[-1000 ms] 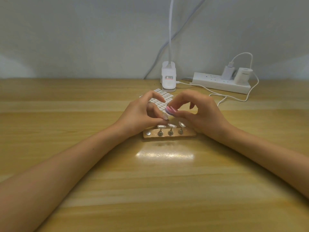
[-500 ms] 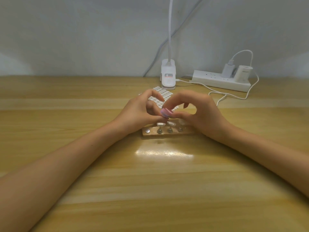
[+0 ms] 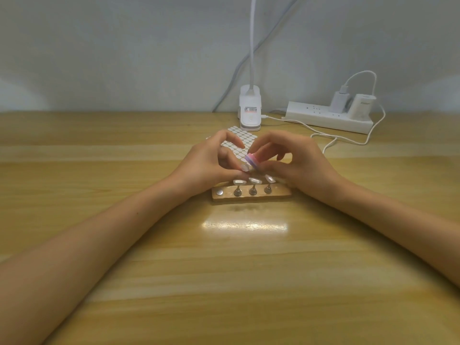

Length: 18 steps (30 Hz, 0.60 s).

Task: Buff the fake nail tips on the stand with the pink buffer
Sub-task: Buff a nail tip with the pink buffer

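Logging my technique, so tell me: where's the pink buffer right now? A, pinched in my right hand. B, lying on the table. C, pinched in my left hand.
A: the right hand pinches the pink buffer between thumb and forefinger, while the left hand holds a nail tip.

Wooden table (image 3: pixel 99 270) with a sheet of oval stickers (image 3: pixel 239 135) at centre rear. Behind it stands a white lamp base (image 3: pixel 250 110). To the right, a power strip (image 3: pixel 323 119) carries two adapters (image 3: pixel 361 105) and a white cable (image 3: pixel 348 140).
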Tool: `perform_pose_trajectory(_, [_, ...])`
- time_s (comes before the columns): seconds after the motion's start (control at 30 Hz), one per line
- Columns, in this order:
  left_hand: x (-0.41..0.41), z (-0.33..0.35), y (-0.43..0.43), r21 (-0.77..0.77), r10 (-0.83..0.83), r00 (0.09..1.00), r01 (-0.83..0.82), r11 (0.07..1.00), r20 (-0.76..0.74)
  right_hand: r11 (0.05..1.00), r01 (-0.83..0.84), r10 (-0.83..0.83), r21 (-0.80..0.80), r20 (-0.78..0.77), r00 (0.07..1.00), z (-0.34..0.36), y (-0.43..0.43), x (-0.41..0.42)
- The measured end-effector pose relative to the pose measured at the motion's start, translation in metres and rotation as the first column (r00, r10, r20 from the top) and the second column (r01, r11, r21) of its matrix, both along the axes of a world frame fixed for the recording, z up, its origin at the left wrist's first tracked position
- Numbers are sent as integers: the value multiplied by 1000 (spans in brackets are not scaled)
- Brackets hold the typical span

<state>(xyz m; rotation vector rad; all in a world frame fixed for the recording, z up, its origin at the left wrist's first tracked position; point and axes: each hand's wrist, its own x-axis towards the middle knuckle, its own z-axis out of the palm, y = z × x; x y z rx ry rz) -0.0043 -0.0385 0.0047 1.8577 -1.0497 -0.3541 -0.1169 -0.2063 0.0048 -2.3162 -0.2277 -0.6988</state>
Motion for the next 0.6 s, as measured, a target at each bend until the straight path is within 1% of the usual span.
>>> perform_pose_trajectory(0.07, [1, 0, 1, 0, 5, 1000, -5, 1000, 5, 1000, -12, 12, -4, 32, 999, 0, 0, 0])
perform_pose_trajectory(0.17, [1, 0, 1, 1, 2, 1000, -2, 1000, 14, 1000, -18, 18, 7, -19, 1000, -1, 1, 1])
perform_pose_trajectory(0.27, [1, -1, 0, -2, 4, 1000, -4, 1000, 18, 1000, -10, 10, -19, 11, 1000, -1, 0, 1])
perform_pose_trajectory(0.37, [1, -1, -1, -3, -2, 1000, 2, 1000, 20, 1000, -18, 18, -10, -21, 1000, 0, 1, 0])
perform_pose_trajectory(0.43, [2, -1, -1, -2, 2, 1000, -2, 1000, 29, 999, -11, 11, -38, 8, 1000, -1, 0, 1])
perform_pose_trajectory(0.53, [2, -2, -1, -2, -1, 1000, 1, 1000, 19, 1000, -20, 20, -1, -40, 999, 0, 1, 1])
perform_pose_trajectory(0.6, [2, -2, -1, -7, -2, 1000, 2, 1000, 18, 999, -24, 24, -23, 5, 1000, -1, 2, 1])
